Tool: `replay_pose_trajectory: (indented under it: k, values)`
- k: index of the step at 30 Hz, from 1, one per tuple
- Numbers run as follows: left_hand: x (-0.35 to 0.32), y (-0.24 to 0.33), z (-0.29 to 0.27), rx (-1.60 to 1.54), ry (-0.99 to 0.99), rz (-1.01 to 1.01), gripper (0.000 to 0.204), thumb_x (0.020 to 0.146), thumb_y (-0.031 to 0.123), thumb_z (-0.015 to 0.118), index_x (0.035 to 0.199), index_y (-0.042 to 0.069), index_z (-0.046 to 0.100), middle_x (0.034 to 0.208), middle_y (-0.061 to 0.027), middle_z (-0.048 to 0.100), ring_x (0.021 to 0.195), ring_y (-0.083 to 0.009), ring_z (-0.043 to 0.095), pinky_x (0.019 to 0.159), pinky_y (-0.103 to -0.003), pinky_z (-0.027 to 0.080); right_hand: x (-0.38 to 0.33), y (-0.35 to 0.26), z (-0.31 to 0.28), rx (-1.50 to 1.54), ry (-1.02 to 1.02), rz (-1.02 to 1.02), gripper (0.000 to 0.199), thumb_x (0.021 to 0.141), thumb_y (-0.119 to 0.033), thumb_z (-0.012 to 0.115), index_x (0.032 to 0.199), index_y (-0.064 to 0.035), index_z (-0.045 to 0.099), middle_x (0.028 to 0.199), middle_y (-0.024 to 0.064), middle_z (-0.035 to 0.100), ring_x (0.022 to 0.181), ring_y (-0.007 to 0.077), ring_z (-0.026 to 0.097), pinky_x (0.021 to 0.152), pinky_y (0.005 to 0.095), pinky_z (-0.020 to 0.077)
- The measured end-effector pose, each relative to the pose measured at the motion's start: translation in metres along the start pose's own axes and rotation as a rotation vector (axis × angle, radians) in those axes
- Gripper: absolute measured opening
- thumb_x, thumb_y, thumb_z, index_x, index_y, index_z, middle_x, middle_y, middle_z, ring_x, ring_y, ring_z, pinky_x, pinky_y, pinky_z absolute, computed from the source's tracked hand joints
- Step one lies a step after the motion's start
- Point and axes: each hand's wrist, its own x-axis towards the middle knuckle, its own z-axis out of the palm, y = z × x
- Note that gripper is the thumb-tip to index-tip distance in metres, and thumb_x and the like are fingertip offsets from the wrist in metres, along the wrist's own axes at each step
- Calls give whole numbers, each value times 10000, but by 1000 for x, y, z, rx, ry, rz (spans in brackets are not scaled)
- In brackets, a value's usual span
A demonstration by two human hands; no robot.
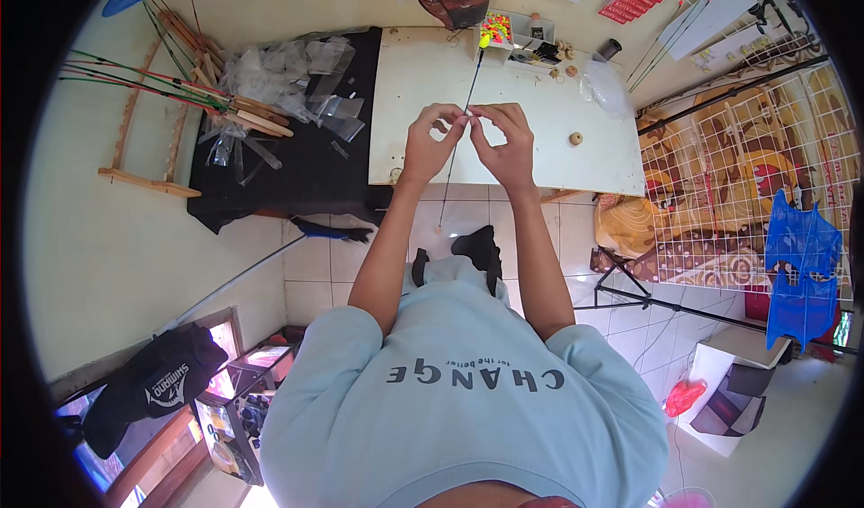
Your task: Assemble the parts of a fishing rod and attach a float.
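White table (540,157), a box (501,45) of bright bits (499,26) — both hands' fingers (445,111) (498,115) pinching a rod (474,76).

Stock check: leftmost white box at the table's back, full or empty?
Not empty: small bright pieces lie in the white box; exact level, cannot tell.

The scene is brightly lit, and only soft shadows are cast. At the lower left of the frame, the window (221,341) is partly washed out by light. A pale sheen is given back by the tiled floor (630,339) at the lower right, and small glints are caught by the clear plastic bags (270,78) at the upper left. Straight edges are bowed, and corners blackened.
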Motion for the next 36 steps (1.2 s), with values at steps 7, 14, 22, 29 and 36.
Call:
replay_pose_trajectory:
  k: [7,14,22,29,36]
  values:
    - [0,0,-1,10,-12,-1,91,871,86,664,933,31,627,921,-13,635,806,-85,565,684,-228,433,2,0,0,-17,2,-14,145,723,-30,724,863,-54,697,843,53,671,809,221,589,709,326,487]
    - [0,0,-2,7,-6,-5,87,868,87,665,924,28,633,912,-7,639,792,-75,560,674,-225,434,1,1,1,90,11,75,109,750,-32,703,857,-49,710,784,47,688,726,170,607,622,284,498]
    - [1,2,-3,-6,3,2,88,865,70,662,930,21,629,913,-14,638,790,-73,563,672,-223,437,-2,2,4,129,21,150,119,754,-35,707,873,-38,709,760,68,681,664,152,615,634,268,502]
    - [0,2,-4,-18,9,-11,92,869,73,662,935,20,627,915,-15,637,788,-72,557,673,-220,437,-3,2,6,236,-8,257,109,779,-23,691,887,-19,704,825,89,698,700,138,635,662,255,507]
    - [1,3,-3,-43,8,-30,86,880,75,649,943,22,626,917,-16,646,799,-73,568,677,-219,435,-8,12,7,394,-61,390,120,835,-40,665,942,3,700,882,87,704,769,122,643,737,257,509]
